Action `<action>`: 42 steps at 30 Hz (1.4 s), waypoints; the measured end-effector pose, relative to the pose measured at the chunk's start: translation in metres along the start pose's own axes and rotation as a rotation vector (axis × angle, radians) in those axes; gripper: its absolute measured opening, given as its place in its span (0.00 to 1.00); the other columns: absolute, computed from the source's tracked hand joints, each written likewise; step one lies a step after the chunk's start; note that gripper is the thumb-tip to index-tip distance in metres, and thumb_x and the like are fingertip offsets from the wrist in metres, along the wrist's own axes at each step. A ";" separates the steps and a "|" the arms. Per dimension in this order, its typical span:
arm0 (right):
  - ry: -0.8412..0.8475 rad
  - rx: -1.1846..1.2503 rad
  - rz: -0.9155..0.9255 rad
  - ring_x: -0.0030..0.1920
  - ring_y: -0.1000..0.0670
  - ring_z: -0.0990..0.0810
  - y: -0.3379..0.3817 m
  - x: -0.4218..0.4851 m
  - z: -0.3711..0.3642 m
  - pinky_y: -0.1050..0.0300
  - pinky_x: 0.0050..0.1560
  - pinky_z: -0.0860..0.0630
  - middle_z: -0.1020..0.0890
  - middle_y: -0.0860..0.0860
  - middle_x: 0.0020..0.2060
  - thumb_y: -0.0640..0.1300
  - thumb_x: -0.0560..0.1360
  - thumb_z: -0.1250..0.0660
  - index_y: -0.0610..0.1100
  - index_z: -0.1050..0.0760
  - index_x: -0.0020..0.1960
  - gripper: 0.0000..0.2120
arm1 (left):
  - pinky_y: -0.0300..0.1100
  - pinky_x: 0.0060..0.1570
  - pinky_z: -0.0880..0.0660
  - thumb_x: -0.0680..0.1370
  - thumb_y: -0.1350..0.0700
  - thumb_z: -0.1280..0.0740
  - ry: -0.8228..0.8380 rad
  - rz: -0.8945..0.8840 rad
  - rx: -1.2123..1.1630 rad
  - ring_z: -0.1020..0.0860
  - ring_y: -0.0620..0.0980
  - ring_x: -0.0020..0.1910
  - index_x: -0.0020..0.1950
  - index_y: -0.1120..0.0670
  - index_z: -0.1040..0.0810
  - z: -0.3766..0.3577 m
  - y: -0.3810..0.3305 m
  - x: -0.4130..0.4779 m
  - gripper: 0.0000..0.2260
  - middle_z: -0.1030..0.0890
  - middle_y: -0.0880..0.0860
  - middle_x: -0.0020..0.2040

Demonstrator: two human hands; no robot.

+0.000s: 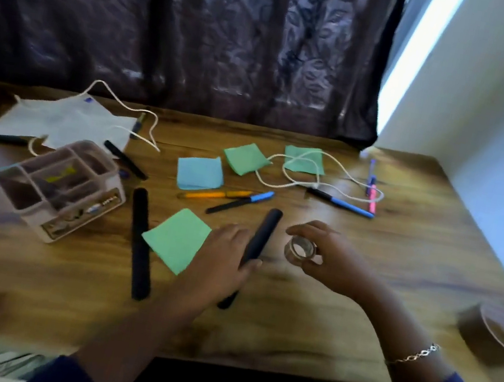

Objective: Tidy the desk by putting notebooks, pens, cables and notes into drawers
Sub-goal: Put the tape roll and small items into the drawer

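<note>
Fingers point(237, 238) of my left hand point(218, 262) wrapped, half hiding, one of two black tubes point(266, 226); right hand point(331, 264) pinched blurry tape point(300, 249); four notes point(200, 172).

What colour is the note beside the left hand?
Green. The note lies just left of the left hand; the head view shows it.

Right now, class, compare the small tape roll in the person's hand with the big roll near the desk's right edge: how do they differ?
The small tape roll is far smaller than the big roll. The small tape roll looks clear or silvery; the big roll is brown. The right hand pinches the small tape roll, while the big roll lies untouched on the desk. Both are hollow rings.
</note>
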State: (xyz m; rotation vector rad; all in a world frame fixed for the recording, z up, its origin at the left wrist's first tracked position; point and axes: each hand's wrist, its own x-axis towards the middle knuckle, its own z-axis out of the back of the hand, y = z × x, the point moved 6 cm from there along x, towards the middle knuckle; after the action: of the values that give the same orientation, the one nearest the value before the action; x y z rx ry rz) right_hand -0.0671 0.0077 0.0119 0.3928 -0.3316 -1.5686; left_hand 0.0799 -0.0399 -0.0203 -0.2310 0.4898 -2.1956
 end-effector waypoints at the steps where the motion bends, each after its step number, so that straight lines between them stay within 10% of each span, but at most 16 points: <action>1: 0.009 0.000 -0.026 0.58 0.50 0.25 -0.008 -0.009 0.000 0.59 0.57 0.28 0.27 0.51 0.60 0.40 0.70 0.30 0.49 0.29 0.65 0.24 | 0.42 0.70 0.43 0.79 0.46 0.40 0.022 -0.019 0.006 0.41 0.48 0.72 0.73 0.53 0.38 -0.007 -0.009 -0.001 0.24 0.37 0.50 0.73; 24: -0.006 0.017 -0.369 0.62 0.48 0.28 -0.127 -0.113 0.017 0.52 0.63 0.30 0.28 0.49 0.62 0.38 0.73 0.34 0.48 0.30 0.65 0.22 | 0.42 0.71 0.47 0.79 0.46 0.40 0.131 -0.223 0.074 0.37 0.48 0.69 0.71 0.53 0.37 -0.068 -0.105 0.002 0.23 0.34 0.50 0.69; 42: -0.101 -0.097 0.128 0.64 0.54 0.32 0.004 -0.026 -0.019 0.68 0.56 0.40 0.29 0.55 0.63 0.44 0.75 0.35 0.51 0.29 0.64 0.17 | 0.41 0.72 0.45 0.79 0.46 0.41 -0.131 0.026 -0.021 0.43 0.47 0.73 0.72 0.51 0.37 -0.008 0.001 -0.027 0.23 0.37 0.49 0.72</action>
State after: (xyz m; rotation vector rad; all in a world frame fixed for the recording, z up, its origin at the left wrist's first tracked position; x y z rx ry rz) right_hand -0.0541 0.0339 -0.0023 0.2133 -0.3510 -1.4753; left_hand 0.0947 -0.0168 -0.0273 -0.3751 0.4408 -2.1343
